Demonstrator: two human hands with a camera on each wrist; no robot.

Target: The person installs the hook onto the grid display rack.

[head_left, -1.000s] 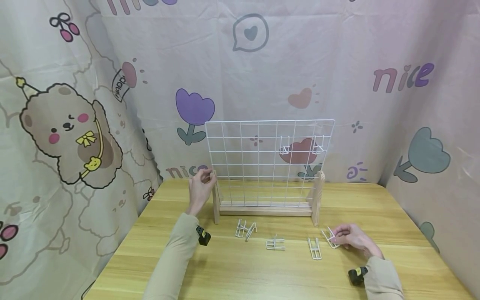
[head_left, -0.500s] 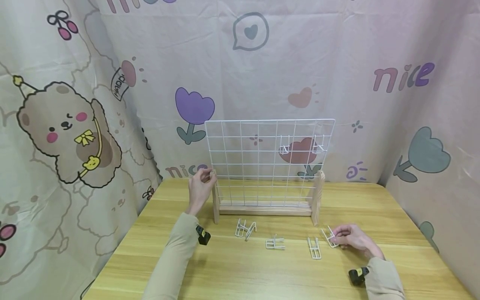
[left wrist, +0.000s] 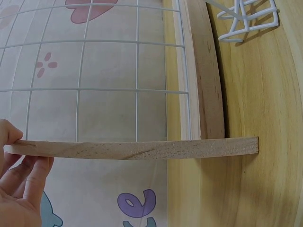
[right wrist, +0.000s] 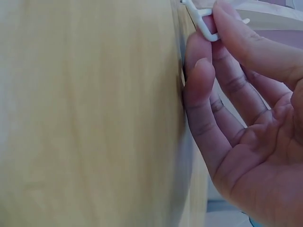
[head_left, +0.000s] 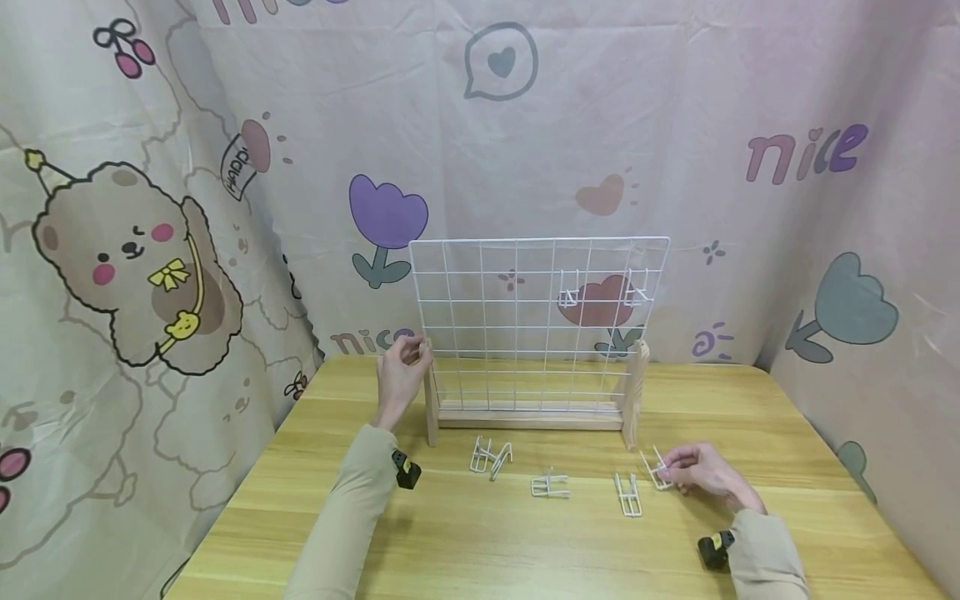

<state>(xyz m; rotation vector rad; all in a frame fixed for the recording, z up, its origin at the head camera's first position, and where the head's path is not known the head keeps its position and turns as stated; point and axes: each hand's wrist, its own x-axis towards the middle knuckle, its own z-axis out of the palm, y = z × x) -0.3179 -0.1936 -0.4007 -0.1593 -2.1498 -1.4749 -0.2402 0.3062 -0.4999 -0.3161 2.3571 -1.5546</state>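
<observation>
Grid of white wire stands upright in its wooden stand, and two white hooks hang at its upper right. The left hand pinches the left post near its top, from both faces, probably for steadying the stand. The right hand pinches one wire hook near its closed end, so the open end is free and points toward the stand. Whether this hook touches the table, I cannot tell. Other hooks lie before the stand, seemingly for easy reach
</observation>
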